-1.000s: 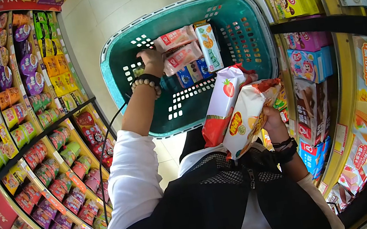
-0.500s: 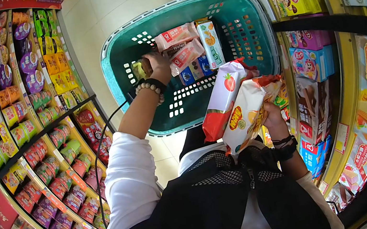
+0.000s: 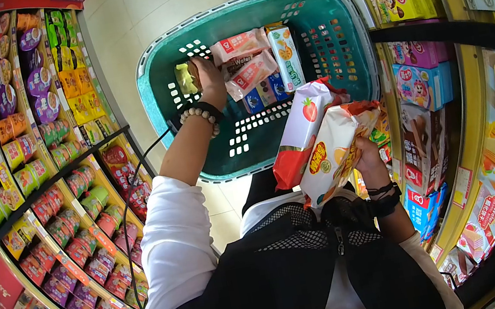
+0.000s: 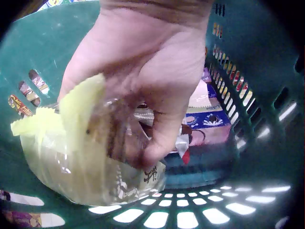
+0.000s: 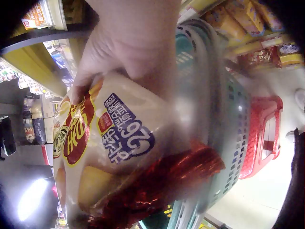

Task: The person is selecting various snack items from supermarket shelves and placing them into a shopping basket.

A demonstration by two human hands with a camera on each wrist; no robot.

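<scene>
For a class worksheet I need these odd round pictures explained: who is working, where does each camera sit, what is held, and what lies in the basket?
No machine here: a person works with two bare hands in a shop aisle. The wide picture comes from a camera on the person's head, looking down; the other two come from a camera on each wrist. The left hand reaches into a teal plastic shopping basket and grips a pale yellow, partly clear plastic packet, shown close in the left wrist view. The right hand holds two snack bags: a cream bag with a red end and a white bag with a red fruit picture. In the basket lie pink packets, a tall box with an orange picture and blue packets. Stocked shelves stand on both sides.
</scene>
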